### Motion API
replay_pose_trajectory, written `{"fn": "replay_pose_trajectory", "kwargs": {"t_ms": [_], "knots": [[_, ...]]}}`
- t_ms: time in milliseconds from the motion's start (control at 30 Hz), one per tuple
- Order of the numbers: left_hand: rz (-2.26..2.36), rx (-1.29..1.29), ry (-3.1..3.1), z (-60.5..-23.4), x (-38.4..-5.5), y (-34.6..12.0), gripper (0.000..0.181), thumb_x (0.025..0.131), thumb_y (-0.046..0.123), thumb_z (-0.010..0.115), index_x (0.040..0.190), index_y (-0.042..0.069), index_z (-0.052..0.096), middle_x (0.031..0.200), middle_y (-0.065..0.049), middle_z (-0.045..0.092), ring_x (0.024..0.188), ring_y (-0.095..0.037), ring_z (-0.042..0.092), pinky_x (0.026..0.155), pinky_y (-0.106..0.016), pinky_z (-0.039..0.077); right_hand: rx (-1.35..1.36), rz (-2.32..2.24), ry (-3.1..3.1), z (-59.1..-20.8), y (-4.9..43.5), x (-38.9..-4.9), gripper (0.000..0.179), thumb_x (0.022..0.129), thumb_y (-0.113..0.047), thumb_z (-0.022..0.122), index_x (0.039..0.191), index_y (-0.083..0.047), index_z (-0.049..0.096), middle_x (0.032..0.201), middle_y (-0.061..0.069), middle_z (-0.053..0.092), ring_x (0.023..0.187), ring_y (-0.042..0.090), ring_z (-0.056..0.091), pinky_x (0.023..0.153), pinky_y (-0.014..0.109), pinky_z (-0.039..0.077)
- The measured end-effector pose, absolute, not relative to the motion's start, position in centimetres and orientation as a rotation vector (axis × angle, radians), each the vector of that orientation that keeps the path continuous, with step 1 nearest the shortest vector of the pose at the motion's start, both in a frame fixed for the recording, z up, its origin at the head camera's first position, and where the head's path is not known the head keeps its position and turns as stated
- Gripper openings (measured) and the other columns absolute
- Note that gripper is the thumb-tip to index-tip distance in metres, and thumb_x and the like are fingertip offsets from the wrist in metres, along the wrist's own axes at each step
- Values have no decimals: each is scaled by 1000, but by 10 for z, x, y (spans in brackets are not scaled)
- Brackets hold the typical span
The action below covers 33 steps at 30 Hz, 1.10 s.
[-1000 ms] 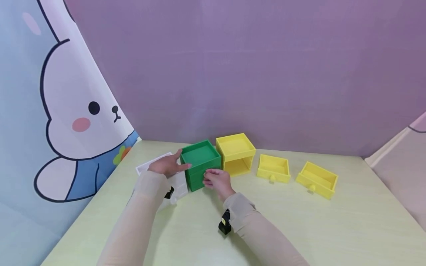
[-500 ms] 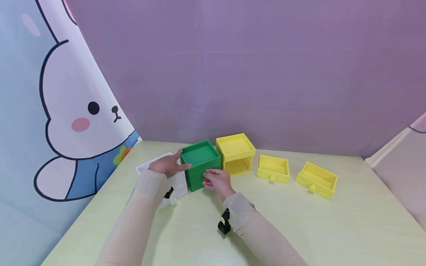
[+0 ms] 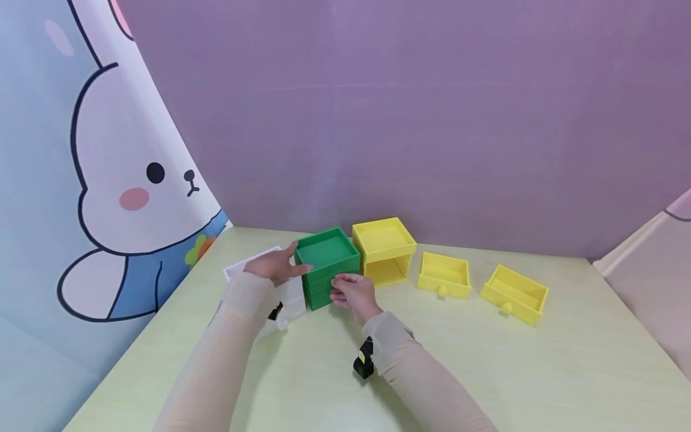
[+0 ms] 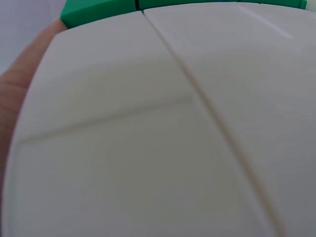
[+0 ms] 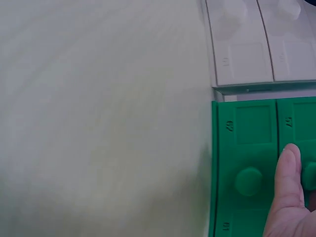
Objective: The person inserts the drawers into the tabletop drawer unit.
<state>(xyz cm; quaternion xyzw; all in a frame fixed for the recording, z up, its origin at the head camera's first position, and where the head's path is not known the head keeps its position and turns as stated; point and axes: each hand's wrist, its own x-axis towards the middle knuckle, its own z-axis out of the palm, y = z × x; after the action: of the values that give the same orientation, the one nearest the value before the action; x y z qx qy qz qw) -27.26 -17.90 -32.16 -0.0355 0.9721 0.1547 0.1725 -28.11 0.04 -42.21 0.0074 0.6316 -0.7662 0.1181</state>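
Observation:
A green mini drawer cabinet (image 3: pixel 326 250) with a shallow tray top stands in the middle of the table. My left hand (image 3: pixel 274 267) rests at its upper left side, thumb and forefinger spread apart along the top edge. At the front, my right hand (image 3: pixel 355 296) pinches the knob (image 5: pixel 310 176) of the upper green drawer. The thumb (image 5: pixel 288 173) lies right beside that knob in the right wrist view. Below it, the lower green drawer's round knob (image 5: pixel 248 181) is untouched. Both green drawers sit in the cabinet. A white drawer cabinet (image 3: pixel 293 298) stands under my left hand, partly hidden by it.
Close on the right of the green cabinet is a yellow cabinet (image 3: pixel 384 237) with an open front. Two yellow drawers, one nearer it (image 3: pixel 444 288) and another farther right (image 3: pixel 510 308), lie on the pale table (image 3: pixel 464 366). A purple backdrop (image 3: pixel 388 120) hangs behind.

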Motion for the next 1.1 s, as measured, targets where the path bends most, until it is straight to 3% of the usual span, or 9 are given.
{"fn": "replay_pose_trajectory", "kwargs": {"t_ms": [367,700,833,967,1100], "knots": [[439,-110,2732,-325,-274,-177,86,93,59,49,156,19,6,153,-19,28,136,-42,30,103,-56,34,-61,-2102,1830,-414,36,-283,32,91,1,60,122,9,58,94,21,68,69,16,66,79,39,55],[406,-75,2762,-314,-272,-178,82,95,54,49,155,16,10,154,-20,24,138,-44,25,105,-60,27,51,-2087,1985,-407,124,-298,42,95,-6,58,130,15,47,79,2,67,70,9,65,77,30,55],[368,-18,2844,-310,-276,-173,74,95,50,50,153,11,24,152,-18,32,135,-42,32,104,-58,31,83,-2046,2063,-410,162,-299,47,95,-6,57,133,17,41,85,4,67,72,9,65,77,30,55],[397,49,2980,-306,-286,-158,64,96,45,51,149,14,36,148,-15,41,130,-39,41,99,-58,37,99,-2008,2119,-417,192,-296,49,94,-3,57,134,18,39,92,7,69,74,10,67,75,29,55],[325,207,3111,-310,-301,-132,57,96,46,51,145,16,44,131,-14,58,122,-37,49,99,-54,39,100,-1992,2154,-422,212,-293,49,93,-1,57,134,19,37,92,7,69,74,10,67,73,28,56]]}}
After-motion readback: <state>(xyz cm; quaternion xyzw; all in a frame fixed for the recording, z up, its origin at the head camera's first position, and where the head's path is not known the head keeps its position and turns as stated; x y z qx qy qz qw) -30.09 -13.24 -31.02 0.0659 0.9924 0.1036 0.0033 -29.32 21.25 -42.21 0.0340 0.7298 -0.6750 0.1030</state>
